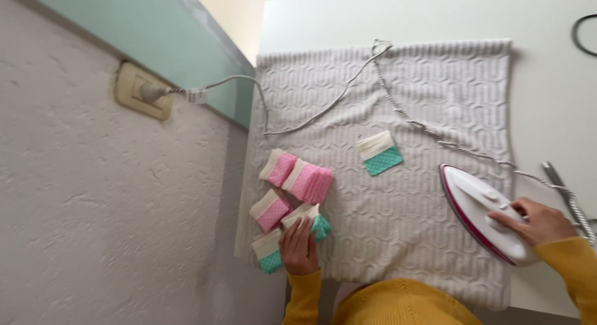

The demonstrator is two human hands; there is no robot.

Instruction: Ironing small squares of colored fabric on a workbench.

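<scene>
My left hand (298, 247) rests on a teal-and-cream fabric piece (318, 224) at the left side of a white textured towel (398, 201). Its fingers lie flat on the cloth. Beside it sit another teal-and-cream piece (267, 252) and pink-and-cream pieces (270, 210), with a pink stack (308, 181) above. A single teal-and-cream piece (380, 153) lies in the middle of the towel. My right hand (538, 222) grips the handle of a white iron (482, 212) with a magenta edge, standing on the towel's right side.
The iron's braided cord (398, 107) runs across the towel to a plug in a wall socket (143, 92) on the left. The towel lies on a white table (553, 101). A metal tool (559, 182) lies at the right edge.
</scene>
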